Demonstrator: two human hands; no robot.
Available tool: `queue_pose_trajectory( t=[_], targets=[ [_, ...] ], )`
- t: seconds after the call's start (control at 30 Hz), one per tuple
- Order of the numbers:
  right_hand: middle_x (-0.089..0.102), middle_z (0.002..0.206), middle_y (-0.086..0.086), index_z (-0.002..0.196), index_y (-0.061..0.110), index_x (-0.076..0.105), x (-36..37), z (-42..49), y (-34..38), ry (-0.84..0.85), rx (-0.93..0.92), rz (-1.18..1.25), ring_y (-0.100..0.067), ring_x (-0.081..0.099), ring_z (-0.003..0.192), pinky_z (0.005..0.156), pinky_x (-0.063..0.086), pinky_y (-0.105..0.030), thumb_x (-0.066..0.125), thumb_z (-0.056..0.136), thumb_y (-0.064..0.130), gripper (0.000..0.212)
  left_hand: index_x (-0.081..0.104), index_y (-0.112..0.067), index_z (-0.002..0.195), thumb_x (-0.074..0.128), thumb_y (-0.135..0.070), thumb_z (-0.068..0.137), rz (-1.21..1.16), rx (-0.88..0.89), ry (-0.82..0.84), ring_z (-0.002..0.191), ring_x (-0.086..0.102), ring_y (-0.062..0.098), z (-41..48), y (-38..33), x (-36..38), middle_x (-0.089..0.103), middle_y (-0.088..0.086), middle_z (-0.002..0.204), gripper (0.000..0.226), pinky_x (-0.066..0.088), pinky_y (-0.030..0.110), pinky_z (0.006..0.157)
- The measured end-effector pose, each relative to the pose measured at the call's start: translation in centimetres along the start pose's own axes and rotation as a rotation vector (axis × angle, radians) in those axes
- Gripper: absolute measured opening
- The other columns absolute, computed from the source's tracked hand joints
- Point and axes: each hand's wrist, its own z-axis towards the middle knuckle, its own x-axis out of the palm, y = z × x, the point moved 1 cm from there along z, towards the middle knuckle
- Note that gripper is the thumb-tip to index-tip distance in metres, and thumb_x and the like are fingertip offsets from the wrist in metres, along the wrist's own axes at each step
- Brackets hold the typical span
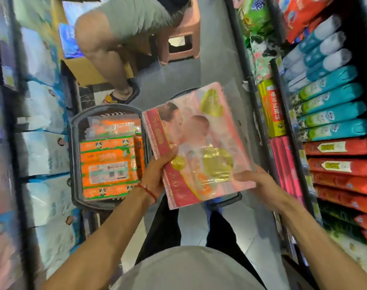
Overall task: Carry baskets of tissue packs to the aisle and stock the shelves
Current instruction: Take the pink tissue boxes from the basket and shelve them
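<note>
I hold a large flat pink tissue pack with gold patches above the floor. My left hand grips its near-left edge, thumb on top. My right hand holds the near-right corner, fingers curled at its edge. A grey basket on the floor at the left holds several orange tissue packs. A second dark basket lies mostly hidden under the pink pack. Shelves on the right carry teal, red and pink packs.
Another person's legs stand ahead in the narrow aisle, beside a pink plastic stool and a cardboard box. The left shelves hold white and blue packs. Bare grey floor shows between the stool and the baskets.
</note>
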Motion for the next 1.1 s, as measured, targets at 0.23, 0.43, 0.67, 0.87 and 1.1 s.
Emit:
queue_pose_trajectory(
  t=[0.23,0.43,0.67,0.87,1.1],
  targets=[
    [0.065,0.146,-0.001,0.155,0.021,0.044,-0.2,-2.5,3.2,0.234,-0.062,-0.24,-0.022,0.062,0.134,0.109,0.05,-0.039,0.078,0.074,0.017,0.088,0.063,-0.006,0.114,0.088,-0.019,0.072,-0.006,0.307,-0.129,0.076,0.074,0.021,-7.7,2.9,1.7,0.075,0.006,0.088,0.05,0.06,0.033,0.068],
    [0.068,0.139,-0.002,0.149,0.028,0.049,3.9,-4.8,6.2,0.3,-0.2,-0.281,-0.028,0.068,0.126,0.097,0.059,-0.046,0.083,0.083,0.023,0.074,0.071,-0.011,0.102,0.085,-0.02,0.069,0.065,0.524,-0.309,0.08,0.069,0.028,-15.3,5.9,2.4,0.072,0.011,0.093,0.037,0.06,0.041,0.076],
    [0.073,0.13,0.004,0.148,0.029,0.049,12.0,-9.5,6.9,0.478,-0.318,-0.477,-0.018,0.073,0.116,0.087,0.064,-0.035,0.082,0.087,0.007,0.073,0.071,-0.015,0.111,0.087,-0.036,0.063,0.008,0.704,-0.507,0.09,0.072,0.028,-26.0,8.4,0.3,0.075,0.01,0.103,0.055,0.061,0.044,0.083],
    [0.067,0.141,0.004,0.155,0.028,0.043,22.3,-13.2,6.5,0.708,-0.425,-0.605,-0.017,0.068,0.125,0.098,0.061,-0.041,0.083,0.088,0.02,0.078,0.071,-0.018,0.107,0.088,-0.037,0.059,-0.172,0.843,-0.7,0.082,0.074,0.022,-35.1,10.2,-4.2,0.077,0.003,0.095,0.055,0.06,0.036,0.07],
    [0.075,0.125,0.006,0.147,0.017,0.051,37.4,-19.0,3.8,0.971,-0.537,-0.724,-0.004,0.073,0.109,0.081,0.06,-0.02,0.077,0.092,0.007,0.061,0.059,-0.011,0.129,0.086,-0.026,0.072,-0.262,1.041,-0.872,0.098,0.072,0.031,-47.7,12.1,-11.9,0.074,0.012,0.113,0.065,0.061,0.045,0.082]
  ],
)
